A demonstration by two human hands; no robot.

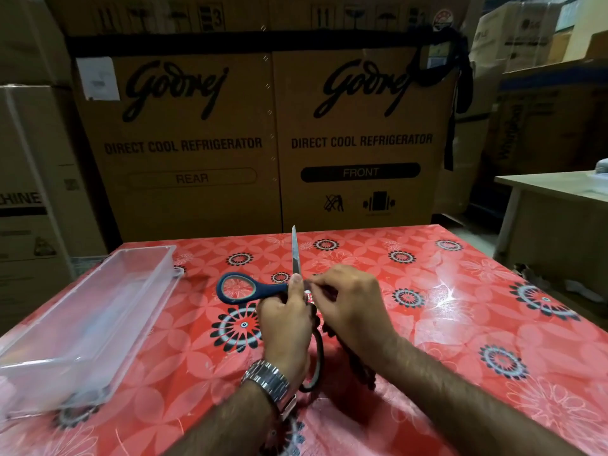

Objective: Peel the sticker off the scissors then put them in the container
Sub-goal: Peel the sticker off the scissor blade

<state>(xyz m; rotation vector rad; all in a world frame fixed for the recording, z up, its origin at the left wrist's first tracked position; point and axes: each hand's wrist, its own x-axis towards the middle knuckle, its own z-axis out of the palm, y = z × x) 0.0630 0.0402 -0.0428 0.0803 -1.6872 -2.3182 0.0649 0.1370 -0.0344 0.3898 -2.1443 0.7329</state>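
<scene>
While the left hand (286, 320) grips the scissors (295, 258) around the pivot, its thumb lies up along the base of the blade and its fingers curl round the shank from the left. That grip is closed on the scissors and holds them above the worktop (427, 324), near its middle. The bare blade rises out of the top of the grip and points away from the person. One blue handle loop juts out to the left of the knuckles. A second, darker loop hangs below the palm, beside the wrist.

The right hand (348, 304) comes in from the right, touching the left hand. Its thumb and forefinger are curled together in a pinch on the upper edge of the sticker (308, 296). The sticker is a small red and white patch that shows in the gap between the two hands, just right of the left thumb and still on the scissors.

A clear container (171, 261) stands on the left part of the worktop, well apart from the hands, its long side running away from the person. A red floral cloth covers the worktop. A metal watch (268, 378) sits on the left wrist and dark beads (362, 370) hang from the right wrist. Cardboard boxes (184, 143) stand behind the worktop.
</scene>
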